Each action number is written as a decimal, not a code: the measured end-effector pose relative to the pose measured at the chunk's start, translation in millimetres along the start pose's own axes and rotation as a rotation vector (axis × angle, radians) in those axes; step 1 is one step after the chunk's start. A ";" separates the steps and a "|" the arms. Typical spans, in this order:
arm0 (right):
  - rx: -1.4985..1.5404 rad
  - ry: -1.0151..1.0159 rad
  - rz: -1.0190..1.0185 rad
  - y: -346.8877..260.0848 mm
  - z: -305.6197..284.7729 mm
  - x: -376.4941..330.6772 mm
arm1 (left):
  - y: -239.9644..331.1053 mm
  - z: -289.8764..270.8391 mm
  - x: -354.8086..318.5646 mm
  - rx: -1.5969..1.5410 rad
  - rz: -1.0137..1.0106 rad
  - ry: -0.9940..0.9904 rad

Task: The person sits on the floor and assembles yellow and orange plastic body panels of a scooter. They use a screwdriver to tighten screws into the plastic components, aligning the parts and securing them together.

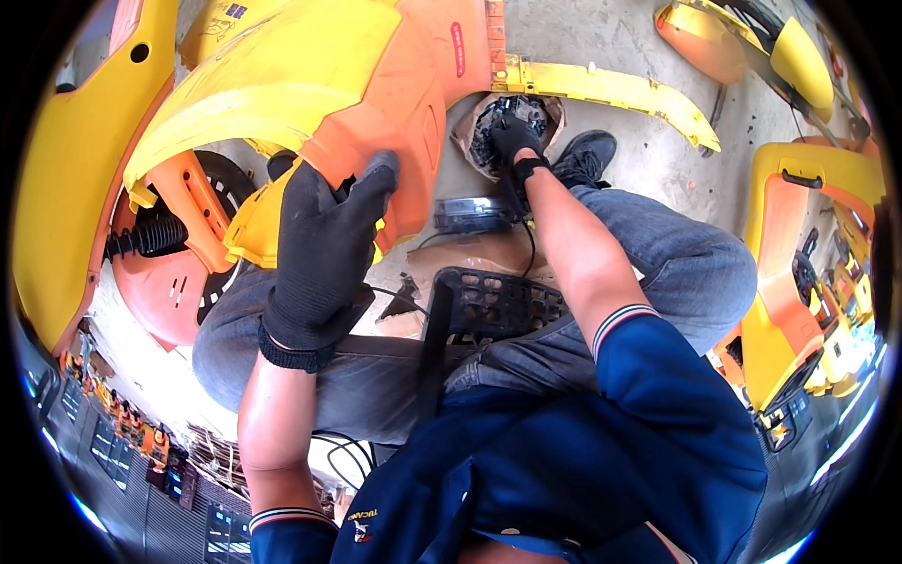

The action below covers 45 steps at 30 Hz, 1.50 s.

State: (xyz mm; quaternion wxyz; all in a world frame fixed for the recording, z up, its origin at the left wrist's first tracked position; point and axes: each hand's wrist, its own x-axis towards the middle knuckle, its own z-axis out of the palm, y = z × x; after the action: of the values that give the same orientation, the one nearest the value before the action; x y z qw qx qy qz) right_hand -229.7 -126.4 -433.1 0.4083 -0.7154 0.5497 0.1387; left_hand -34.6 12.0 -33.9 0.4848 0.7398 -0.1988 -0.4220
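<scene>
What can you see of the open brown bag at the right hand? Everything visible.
The bag looks like creased brown paper, its open mouth uneven and facing up. Small dark pieces fill much of it, too jumbled to identify. It sits on the grey floor, left of the black shoe, close to the curved yellow strip; contact there is unclear. The black-gloved right hand reaches into it, fingertips hard to make out.

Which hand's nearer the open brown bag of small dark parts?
Right. The black-gloved right hand is in the bag; the black-gloved left hand is left of it, at the orange plastic panel.
</scene>
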 end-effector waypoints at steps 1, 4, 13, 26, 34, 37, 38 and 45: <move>0.011 -0.002 -0.011 4.0 8.9 6.0 | 0.5 -0.5 0.2 0.017 0.003 -0.001; 0.013 0.002 -0.006 5.5 24.6 14.9 | 3.4 0.8 2.9 0.068 0.024 -0.013; -0.660 0.091 -0.197 -47.3 17.9 -19.7 | -3.9 -8.1 0.5 0.401 0.223 -0.058; -0.127 0.053 -0.052 -37.3 10.1 -12.6 | -13.5 -13.6 1.6 0.734 0.509 -0.070; 0.010 0.087 -0.256 -25.2 -43.4 -5.8 | 4.2 2.3 -4.6 -0.090 0.019 -0.004; 0.315 0.023 -0.415 -24.7 -66.2 -25.0 | 6.9 -0.5 -10.2 -0.069 0.094 -0.012; 0.607 0.042 -0.337 -36.2 -71.5 -44.2 | 5.0 0.4 -11.8 -0.148 0.087 0.002; 1.085 -0.211 -0.180 -79.8 -116.4 -100.7 | -12.0 8.9 -8.8 -0.443 0.193 0.098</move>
State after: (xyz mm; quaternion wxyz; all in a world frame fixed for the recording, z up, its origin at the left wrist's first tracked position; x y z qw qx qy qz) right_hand -223.0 -139.4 -260.4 0.7811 -0.4290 0.4350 -0.1287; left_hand -48.2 18.7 -42.3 0.6822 0.6128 -0.1473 -0.3707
